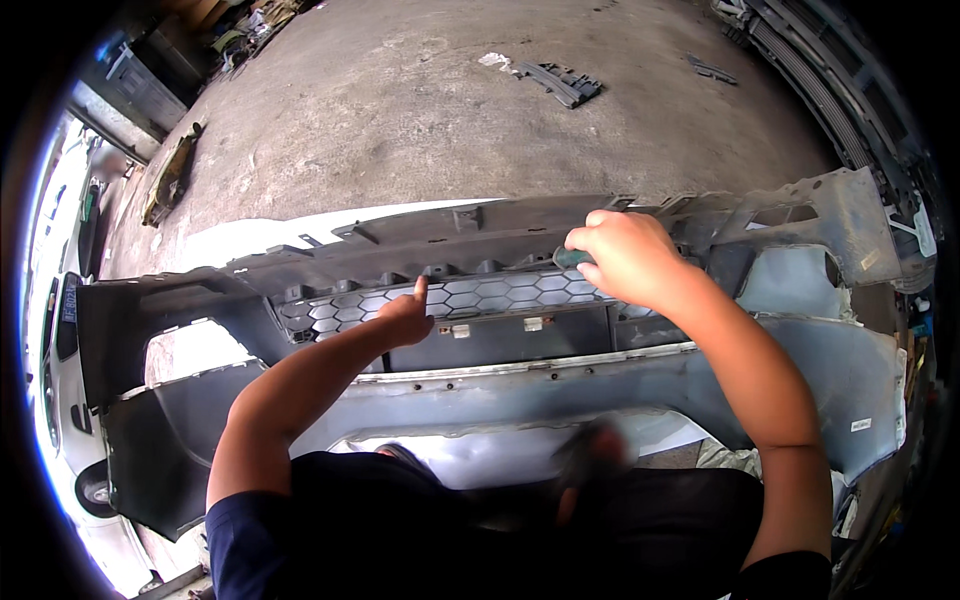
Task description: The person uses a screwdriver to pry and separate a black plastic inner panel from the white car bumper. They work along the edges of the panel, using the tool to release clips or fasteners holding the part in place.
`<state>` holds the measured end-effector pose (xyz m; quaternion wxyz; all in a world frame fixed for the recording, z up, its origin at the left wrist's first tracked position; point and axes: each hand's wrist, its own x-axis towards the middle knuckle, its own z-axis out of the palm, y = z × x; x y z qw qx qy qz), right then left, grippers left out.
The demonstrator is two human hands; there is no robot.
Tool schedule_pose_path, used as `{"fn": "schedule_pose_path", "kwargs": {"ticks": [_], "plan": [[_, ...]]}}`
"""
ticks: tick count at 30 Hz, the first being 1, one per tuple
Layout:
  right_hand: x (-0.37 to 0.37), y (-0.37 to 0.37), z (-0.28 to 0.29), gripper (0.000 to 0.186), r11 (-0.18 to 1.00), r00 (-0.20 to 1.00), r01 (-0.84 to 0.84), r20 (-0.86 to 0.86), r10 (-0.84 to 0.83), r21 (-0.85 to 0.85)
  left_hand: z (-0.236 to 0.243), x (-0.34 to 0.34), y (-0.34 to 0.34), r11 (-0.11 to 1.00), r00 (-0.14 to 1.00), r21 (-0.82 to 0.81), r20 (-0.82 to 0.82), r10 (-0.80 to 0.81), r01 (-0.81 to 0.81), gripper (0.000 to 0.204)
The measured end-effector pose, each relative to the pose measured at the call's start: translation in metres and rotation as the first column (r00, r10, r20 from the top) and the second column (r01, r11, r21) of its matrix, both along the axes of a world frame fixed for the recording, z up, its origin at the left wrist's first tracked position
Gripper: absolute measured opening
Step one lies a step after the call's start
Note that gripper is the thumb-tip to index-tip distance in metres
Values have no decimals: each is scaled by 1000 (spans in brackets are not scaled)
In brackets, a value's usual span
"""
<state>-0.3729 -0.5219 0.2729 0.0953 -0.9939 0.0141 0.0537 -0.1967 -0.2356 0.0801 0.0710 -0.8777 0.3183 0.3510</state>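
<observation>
A: What is largest, and where is the open room?

B: The concrete floor (pixel 400 120). Its widest open stretch lies beyond the bumper (pixel 560 385), on the side away from the torso (pixel 400 530).

A: What bounds the sides?

B: At left, one white car (pixel 68 400) stands near the bumper's end. At upper right, a heap of dark car parts (pixel 830 90) edges the floor.

A: And the bumper itself?

B: One, inner side showing, crossing nearly the full view. Its far edge borders open floor; its near edge lies close to the torso, with little room between.

A: Next in size?

B: One white sheet (pixel 290 232), showing past the far left edge; one honeycomb grille (pixel 500 293), set in the bumper's middle. Farther off on the floor lie one long yellowish part (pixel 170 175) and two dark plastic pieces, a larger (pixel 565 84) and a smaller.

A: The hands?

B: Two, well apart. The left hand (pixel 405 318) is at the grille, one finger extended toward its upper edge, the rest curled; whether they pinch anything cannot be told. The right hand (pixel 625 250), over the grille's right part, has its fingers closed around one dark green object (pixel 572 258), mostly hidden.

A: Smallest?

B: Two pale clips (pixel 460 331) below the grille; one white label (pixel 861 425) at right.
</observation>
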Motion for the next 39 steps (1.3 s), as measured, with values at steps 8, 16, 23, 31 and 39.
{"fn": "schedule_pose_path", "kwargs": {"ticks": [8,16,23,31,39], "plan": [[48,12,-9,23,991,991,-121,-64,117,-61,-1,-1,0,1000,999,8,31,-28,27,84],[35,71,-30,12,993,981,-6,-194,-17,-114,-2,1,-2,997,997,55,52,-48,45,80],[18,79,-40,14,996,988,30,-151,-43,-88,-8,8,-6,994,996,88,56,-63,58,77],[-13,79,-103,14,977,991,24,134,5,-214,-2,5,-15,960,966,196,128,-226,199,76],[-33,90,-118,31,889,947,-79,245,208,-452,4,3,-24,980,981,169,145,-131,106,78]]}}
